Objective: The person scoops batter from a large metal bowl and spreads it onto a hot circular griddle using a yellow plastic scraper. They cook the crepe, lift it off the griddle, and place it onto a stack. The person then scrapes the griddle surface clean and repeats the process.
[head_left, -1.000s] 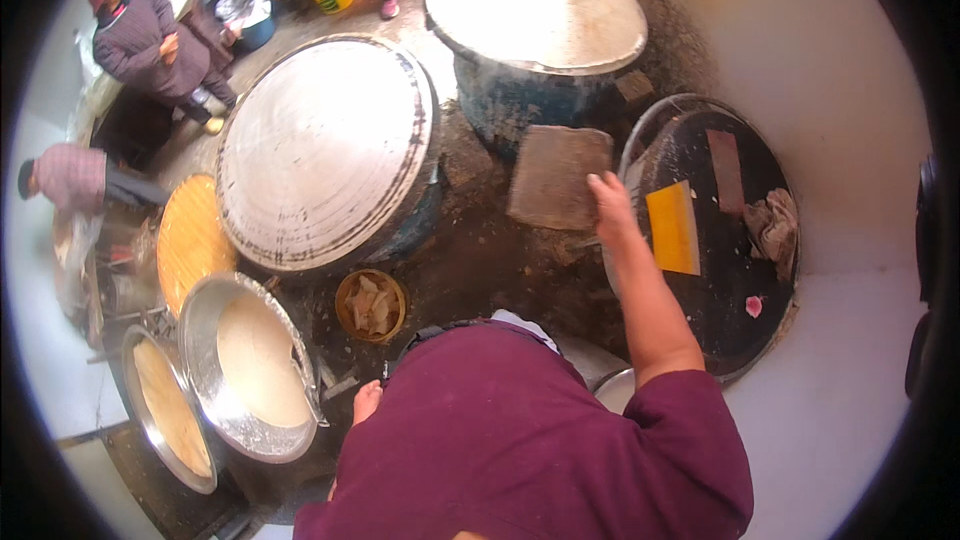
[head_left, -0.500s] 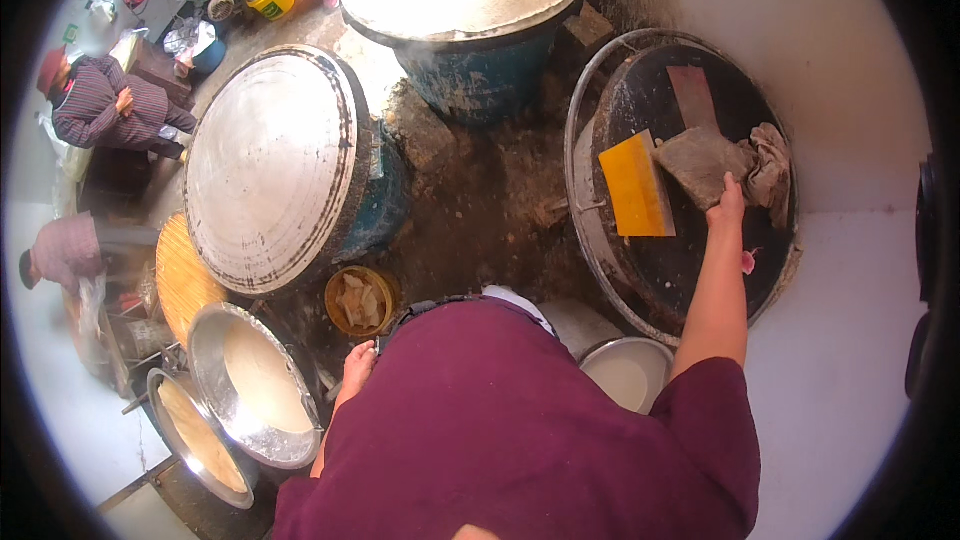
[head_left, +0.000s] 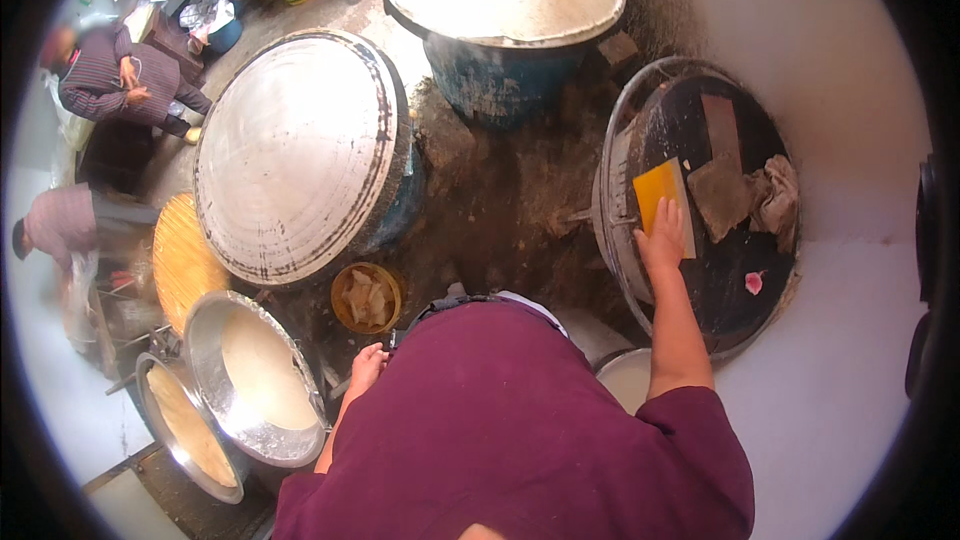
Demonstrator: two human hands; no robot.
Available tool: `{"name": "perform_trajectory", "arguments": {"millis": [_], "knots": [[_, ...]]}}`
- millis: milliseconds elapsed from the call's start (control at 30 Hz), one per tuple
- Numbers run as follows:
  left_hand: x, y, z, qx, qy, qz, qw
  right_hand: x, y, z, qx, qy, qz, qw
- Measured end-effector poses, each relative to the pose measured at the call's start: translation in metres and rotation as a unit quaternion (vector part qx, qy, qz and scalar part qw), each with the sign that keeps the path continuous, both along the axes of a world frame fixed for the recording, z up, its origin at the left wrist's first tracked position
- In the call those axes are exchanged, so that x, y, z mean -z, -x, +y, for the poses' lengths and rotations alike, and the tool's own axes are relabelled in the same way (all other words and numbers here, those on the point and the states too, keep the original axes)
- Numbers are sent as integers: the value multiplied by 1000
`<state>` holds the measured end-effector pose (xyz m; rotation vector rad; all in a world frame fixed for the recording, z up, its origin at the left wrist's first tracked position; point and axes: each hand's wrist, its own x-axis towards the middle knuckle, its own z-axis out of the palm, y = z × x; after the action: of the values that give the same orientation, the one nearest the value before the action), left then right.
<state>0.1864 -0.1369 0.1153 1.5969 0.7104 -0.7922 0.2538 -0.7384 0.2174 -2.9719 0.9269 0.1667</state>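
The round black top [head_left: 725, 315] at the right carries five items. A yellow scraper-like sheet [head_left: 656, 183] with a pale edge lies toward its left side, partly covered. A narrow brown strip [head_left: 719, 122] lies toward the far edge. At the strip's near end is a squarish grey-brown piece [head_left: 720, 198], with a crumpled cloth [head_left: 777, 202] at its right; whether the cloth and piece overlap is unclear. A small pink piece [head_left: 753, 283] lies apart, nearer the viewer. The top shows pale specks.
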Motion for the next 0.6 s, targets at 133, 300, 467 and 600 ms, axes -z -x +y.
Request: {"name": "perform_trajectory", "arguments": {"millis": [133, 300, 467, 600], "knots": [[7, -21, 5, -59, -15, 42, 997, -37, -20, -9, 91, -114, 137, 980], [44, -13, 22, -62, 82, 68, 992, -32, -28, 1, 46, -24, 95, 994], [67, -8, 44, -91, 98, 43, 990, 11, -8, 17, -7, 49, 20, 999], [83, -11, 37, -89, 49, 61, 993, -3, -10, 10, -145, 38, -1, 989]]}}
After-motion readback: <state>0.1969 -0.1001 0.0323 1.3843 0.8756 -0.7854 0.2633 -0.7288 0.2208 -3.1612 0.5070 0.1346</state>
